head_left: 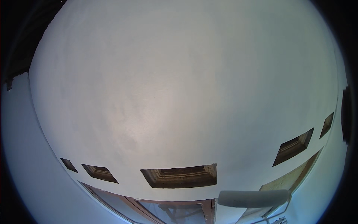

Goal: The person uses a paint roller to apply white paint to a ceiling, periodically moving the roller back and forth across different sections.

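One paint roller at the lower right of the frame, pale sleeve lying almost level, wire frame running down from its right end and out past the bottom edge. Left hand and right hand both outside the frame, so cannot tell how tight or loose the hold on the handle is, nor which hand has it. Judged risk from that: with a loose hold, a sleeve twisting off level and leaving streaks or a slipped stroke. Just left of the sleeve, brown wooden door frame along the bottom; up and right of it, another wooden opening; likely to catch white smears if the roller drifts sideways. Higher up, a row of dark rectangular recesses across the lower middle, more at the right; stepped edges apt to snag the sleeve or take unwanted paint. Above all, broad white painted surface filling the frame; with the head tipped this far back, probably drips falling towards the face.
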The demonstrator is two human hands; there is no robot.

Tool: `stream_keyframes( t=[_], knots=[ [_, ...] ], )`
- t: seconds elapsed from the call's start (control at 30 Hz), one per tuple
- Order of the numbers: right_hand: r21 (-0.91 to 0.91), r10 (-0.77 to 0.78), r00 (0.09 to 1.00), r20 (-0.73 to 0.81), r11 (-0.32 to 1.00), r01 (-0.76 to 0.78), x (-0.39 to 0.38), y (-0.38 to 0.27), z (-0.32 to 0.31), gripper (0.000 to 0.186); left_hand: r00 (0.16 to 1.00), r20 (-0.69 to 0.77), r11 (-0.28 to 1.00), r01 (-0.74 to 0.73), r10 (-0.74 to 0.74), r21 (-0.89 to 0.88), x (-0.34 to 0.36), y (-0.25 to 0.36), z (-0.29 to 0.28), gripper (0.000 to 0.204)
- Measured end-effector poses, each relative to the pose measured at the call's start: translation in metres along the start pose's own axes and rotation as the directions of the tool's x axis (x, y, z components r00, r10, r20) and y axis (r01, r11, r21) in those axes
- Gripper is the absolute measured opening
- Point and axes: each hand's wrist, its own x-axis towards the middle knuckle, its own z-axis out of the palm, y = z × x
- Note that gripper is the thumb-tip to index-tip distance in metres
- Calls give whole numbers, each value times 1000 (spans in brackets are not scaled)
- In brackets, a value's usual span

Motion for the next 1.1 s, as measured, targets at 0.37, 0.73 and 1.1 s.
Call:
stream_keyframes(
  t=[0.37,0.73,1.1],
  knots=[
    [-34,-68,997,48,997,70,-15,-29,54,50,995,46,994,-93,91,57,0,24,17,36],
    [-85,-111,994,11,990,112,-23,-65,67,50,884,-36,871,-451,466,196,1,92,47,36],
    [-224,-74,980,-184,974,32,-38,-95,81,50,356,195,293,-911,914,289,-82,234,26,39]
  ],
)
